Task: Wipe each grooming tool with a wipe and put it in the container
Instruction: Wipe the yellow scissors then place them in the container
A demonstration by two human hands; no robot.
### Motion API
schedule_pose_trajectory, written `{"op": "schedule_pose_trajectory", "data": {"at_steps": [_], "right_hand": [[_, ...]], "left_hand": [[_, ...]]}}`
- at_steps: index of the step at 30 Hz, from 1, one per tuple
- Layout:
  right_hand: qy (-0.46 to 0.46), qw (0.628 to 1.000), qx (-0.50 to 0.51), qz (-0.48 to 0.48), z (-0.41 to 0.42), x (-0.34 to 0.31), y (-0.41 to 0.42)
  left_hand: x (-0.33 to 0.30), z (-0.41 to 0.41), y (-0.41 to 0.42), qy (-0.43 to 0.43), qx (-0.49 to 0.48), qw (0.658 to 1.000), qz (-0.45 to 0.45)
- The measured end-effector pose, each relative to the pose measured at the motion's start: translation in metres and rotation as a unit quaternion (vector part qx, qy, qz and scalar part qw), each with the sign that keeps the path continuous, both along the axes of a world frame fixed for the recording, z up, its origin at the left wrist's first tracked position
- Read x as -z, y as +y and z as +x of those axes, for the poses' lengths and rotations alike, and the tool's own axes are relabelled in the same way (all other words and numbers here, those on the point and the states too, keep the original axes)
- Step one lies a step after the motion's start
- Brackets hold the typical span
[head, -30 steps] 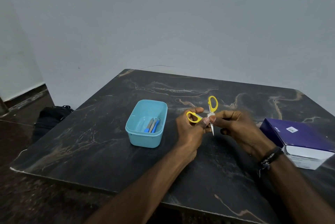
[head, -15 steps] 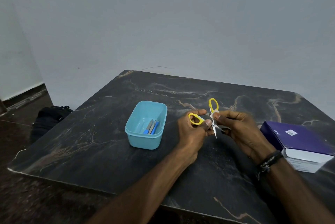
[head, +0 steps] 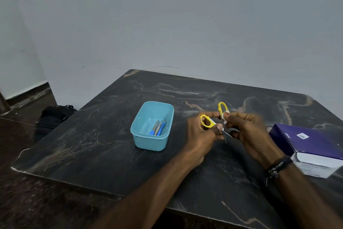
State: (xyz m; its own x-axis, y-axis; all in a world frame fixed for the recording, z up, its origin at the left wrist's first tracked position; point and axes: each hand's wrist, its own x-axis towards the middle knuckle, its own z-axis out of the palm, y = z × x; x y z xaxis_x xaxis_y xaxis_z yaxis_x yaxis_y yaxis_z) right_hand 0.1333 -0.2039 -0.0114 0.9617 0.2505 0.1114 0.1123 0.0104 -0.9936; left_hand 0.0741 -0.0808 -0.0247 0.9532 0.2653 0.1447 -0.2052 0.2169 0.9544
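While my left hand [head: 202, 134] grips the yellow-handled scissors [head: 219, 121] splayed, exposing both blades, my right hand [head: 246, 132] pinches the wipe [head: 225, 116] against one arm.

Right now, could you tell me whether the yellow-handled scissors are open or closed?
Open: the scissors have their two yellow loops spread well apart, one held by the left hand, and the blades diverge below the pivot beside the right hand.
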Motion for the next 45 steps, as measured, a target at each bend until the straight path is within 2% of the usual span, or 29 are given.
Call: {"op": "schedule_pose_trajectory", "data": {"at_steps": [7, 13, 17, 21, 24, 26, 29, 33, 36, 41, 45], "right_hand": [[0.048, 0.996, -0.067, 0.015, -0.003, -0.003, -0.002], [0.050, 0.998, -0.021, 0.032, -0.002, -0.006, -0.003], [0.053, 0.998, -0.031, 0.009, 0.002, -0.005, -0.007], [0.061, 0.995, 0.001, 0.078, 0.005, -0.007, -0.009], [0.090, 0.986, -0.010, 0.143, 0.005, -0.005, -0.008], [0.107, 0.984, -0.018, 0.144, 0.003, -0.004, -0.006], [0.107, 0.985, -0.023, 0.131, -0.001, -0.005, -0.003], [0.086, 0.985, 0.030, 0.146, 0.001, -0.007, -0.004], [0.091, 0.989, 0.024, 0.116, 0.001, -0.006, -0.004], [0.122, 0.990, -0.059, 0.032, -0.004, -0.008, -0.004], [0.119, 0.990, -0.072, 0.038, -0.005, -0.007, -0.003]], "left_hand": [[-0.002, 0.000, 0.001, 0.004, 0.007, 1.000, -0.014], [-0.002, -0.001, 0.001, 0.031, 0.028, 0.999, -0.004], [-0.003, 0.002, 0.001, 0.026, 0.015, 1.000, -0.009], [-0.004, 0.002, 0.001, 0.017, -0.013, 0.996, -0.086], [-0.004, -0.002, 0.000, 0.033, 0.051, 0.990, -0.129], [-0.002, -0.002, -0.002, 0.037, 0.079, 0.989, -0.120], [-0.003, -0.001, -0.002, 0.049, 0.031, 0.995, -0.079], [-0.002, 0.003, 0.000, 0.066, -0.039, 0.997, -0.025], [-0.003, 0.004, 0.001, 0.070, -0.065, 0.994, -0.046], [-0.006, 0.004, 0.007, 0.055, -0.093, 0.988, -0.109], [-0.005, 0.005, 0.004, 0.044, -0.105, 0.984, -0.139]]}}
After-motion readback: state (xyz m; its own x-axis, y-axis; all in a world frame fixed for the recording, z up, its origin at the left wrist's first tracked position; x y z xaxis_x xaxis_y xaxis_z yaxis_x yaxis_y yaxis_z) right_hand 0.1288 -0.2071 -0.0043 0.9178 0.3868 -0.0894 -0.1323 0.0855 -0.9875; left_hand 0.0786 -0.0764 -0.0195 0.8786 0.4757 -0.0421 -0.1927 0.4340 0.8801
